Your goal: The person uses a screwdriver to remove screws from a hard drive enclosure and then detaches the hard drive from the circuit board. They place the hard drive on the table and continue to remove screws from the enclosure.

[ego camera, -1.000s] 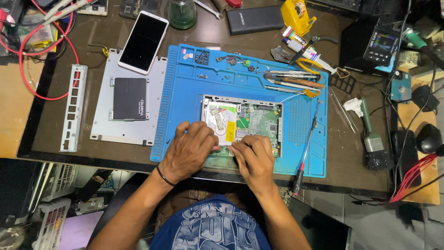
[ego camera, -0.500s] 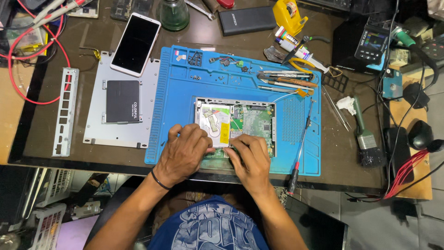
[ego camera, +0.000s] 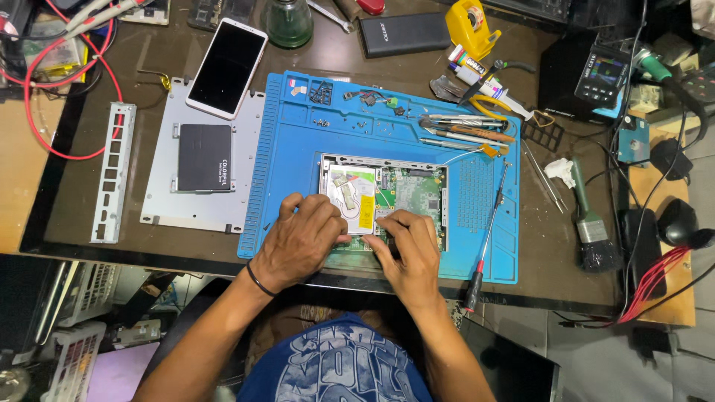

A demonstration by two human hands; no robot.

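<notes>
Left hand (ego camera: pixel 298 242) and right hand (ego camera: pixel 406 249), fingers curled, press one opened circuit-board chassis (ego camera: pixel 387 195) on one blue mat (ego camera: pixel 298 149); whether either pinches anything is unclear. One screwdriver (ego camera: pixel 488 231) lies right of the right hand; one smartphone (ego camera: pixel 226 68) well above-left.

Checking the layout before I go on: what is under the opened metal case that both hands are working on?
The opened metal case lies on the blue work mat. The left hand and right hand cover its near edge, so what sits beneath there is hidden.
</notes>
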